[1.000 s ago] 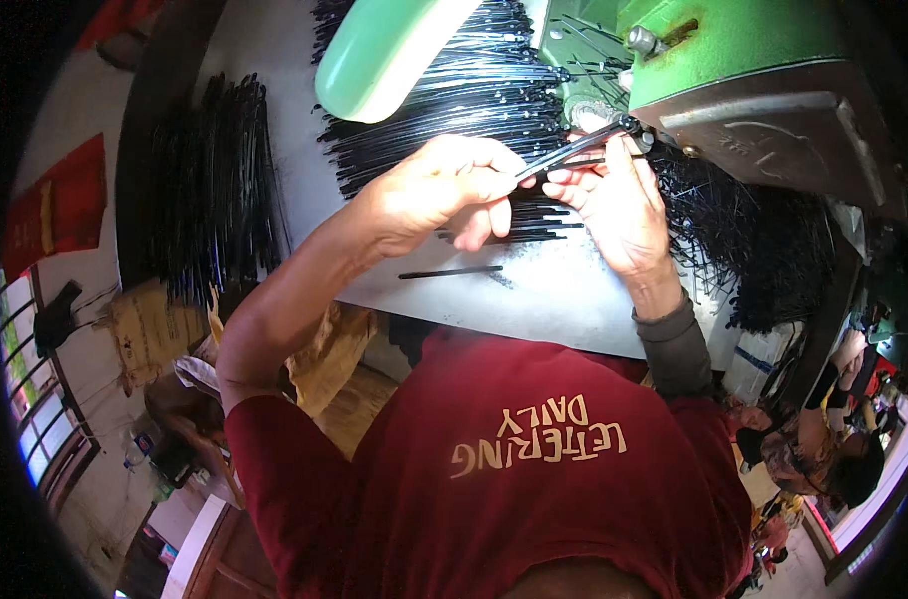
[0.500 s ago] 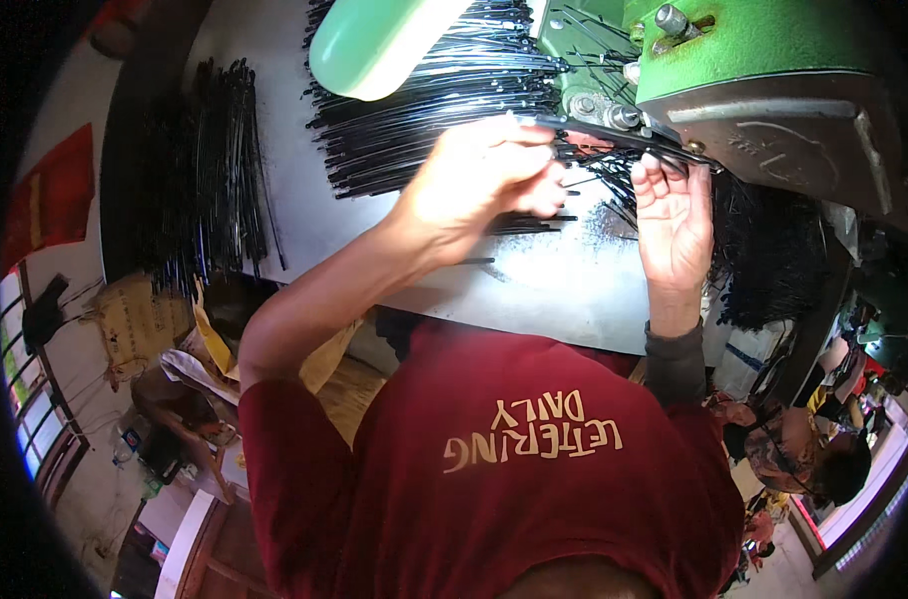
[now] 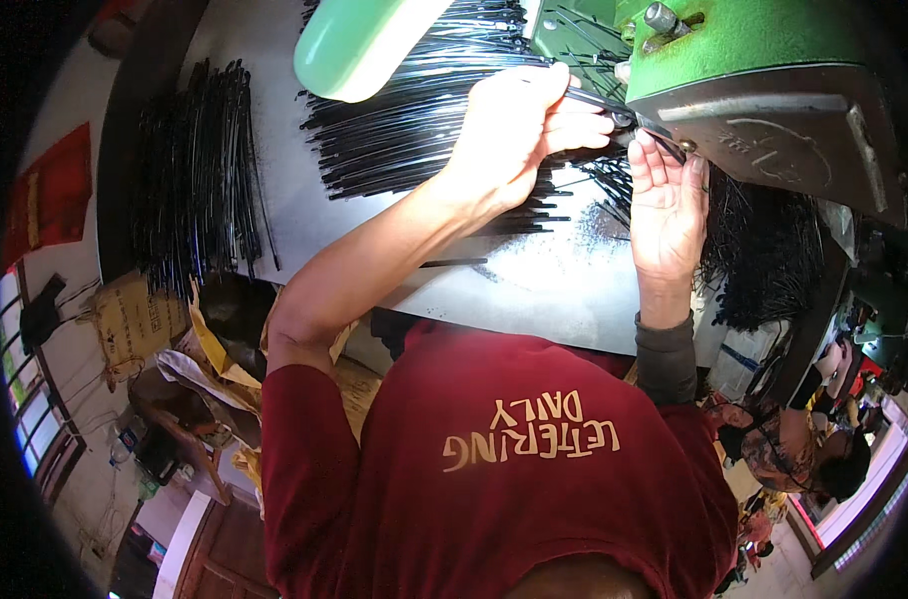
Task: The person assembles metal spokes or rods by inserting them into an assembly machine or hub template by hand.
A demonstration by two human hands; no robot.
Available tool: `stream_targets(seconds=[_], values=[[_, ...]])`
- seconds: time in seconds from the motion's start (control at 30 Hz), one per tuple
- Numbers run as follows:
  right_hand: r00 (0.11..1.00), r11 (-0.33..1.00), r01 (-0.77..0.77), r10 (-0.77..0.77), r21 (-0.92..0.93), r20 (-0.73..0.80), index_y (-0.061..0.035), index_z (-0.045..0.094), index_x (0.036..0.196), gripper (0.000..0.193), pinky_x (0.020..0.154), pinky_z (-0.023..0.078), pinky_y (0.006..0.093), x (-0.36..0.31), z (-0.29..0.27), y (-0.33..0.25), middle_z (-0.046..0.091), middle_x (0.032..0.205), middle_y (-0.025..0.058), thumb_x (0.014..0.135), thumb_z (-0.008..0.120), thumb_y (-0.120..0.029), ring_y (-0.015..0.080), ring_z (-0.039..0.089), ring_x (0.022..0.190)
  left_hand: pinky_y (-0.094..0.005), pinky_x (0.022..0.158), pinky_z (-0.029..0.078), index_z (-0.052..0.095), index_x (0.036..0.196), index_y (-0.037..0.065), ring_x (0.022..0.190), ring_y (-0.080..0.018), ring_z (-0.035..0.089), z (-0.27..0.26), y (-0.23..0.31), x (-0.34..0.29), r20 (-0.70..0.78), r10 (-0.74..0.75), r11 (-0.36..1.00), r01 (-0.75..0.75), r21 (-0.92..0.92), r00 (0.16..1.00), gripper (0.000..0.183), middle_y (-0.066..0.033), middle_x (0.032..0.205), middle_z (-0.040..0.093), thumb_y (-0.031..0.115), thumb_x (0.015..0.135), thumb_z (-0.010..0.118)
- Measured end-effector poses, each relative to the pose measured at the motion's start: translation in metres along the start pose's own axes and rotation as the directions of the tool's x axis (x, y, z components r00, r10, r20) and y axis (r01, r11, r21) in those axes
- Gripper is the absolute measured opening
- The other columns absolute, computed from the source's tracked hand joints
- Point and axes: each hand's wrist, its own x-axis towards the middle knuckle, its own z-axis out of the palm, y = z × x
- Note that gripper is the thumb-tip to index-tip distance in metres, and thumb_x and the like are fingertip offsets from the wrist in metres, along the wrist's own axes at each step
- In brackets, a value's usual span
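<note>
Under the head of a green machine [image 3: 748, 45], my two hands hold a slim black rod [image 3: 596, 99]. My left hand [image 3: 519, 130] pinches its left end between thumb and forefinger, the other fingers loosely stretched toward the machine. My right hand [image 3: 669, 210], palm up, has its fingertips closed on the rod's right end, close by the machine's dark lower block [image 3: 773, 140]. The exact contact of rod and machine is hidden. Behind my left hand lies a wide layer of similar black rods [image 3: 404, 125].
A pale green lamp [image 3: 349, 50] hangs over the metal table [image 3: 564, 309]. Another pile of black rods [image 3: 200, 180] lies at the left, with a dark heap [image 3: 768, 260] right of my right hand. Another person [image 3: 803, 449] is at the far right.
My left hand has moved up and to the right, toward the machine, with its end of the rod. My right hand has shifted only slightly left.
</note>
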Motion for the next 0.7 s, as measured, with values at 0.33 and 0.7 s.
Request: stream_targets(seconds=[0.33,0.7], values=[[0.996,0.999,-0.022,0.024,0.025,-0.082,0.0024,0.048,0.117,0.032,0.100,0.043,0.0509,0.000,0.002,0.002,0.060,0.104,0.0211,0.099,0.043,-0.024,0.0352,0.057,0.108,-0.0348,0.057,0.059,0.053,0.088,-0.007,0.063,-0.0276,0.067,0.002,0.000,-0.001,-0.032,0.070,0.997,-0.068,0.042,0.997,0.018,-0.0206,0.077,0.063,0.010,0.091,0.055],[0.999,0.999,0.028,-0.028,-0.020,-0.045,0.0020,0.049,0.118,0.032,0.093,0.049,0.0471,0.005,-0.009,0.002,0.061,0.102,0.0190,0.097,0.047,-0.023,0.0327,0.061,0.101,-0.0388,0.060,0.060,0.058,0.086,-0.006,0.065,-0.0281,0.068,0.005,0.002,0.001,0.012,0.130,0.958,-0.129,0.256,0.991,0.018,-0.0205,0.077,0.064,0.011,0.090,0.059]])
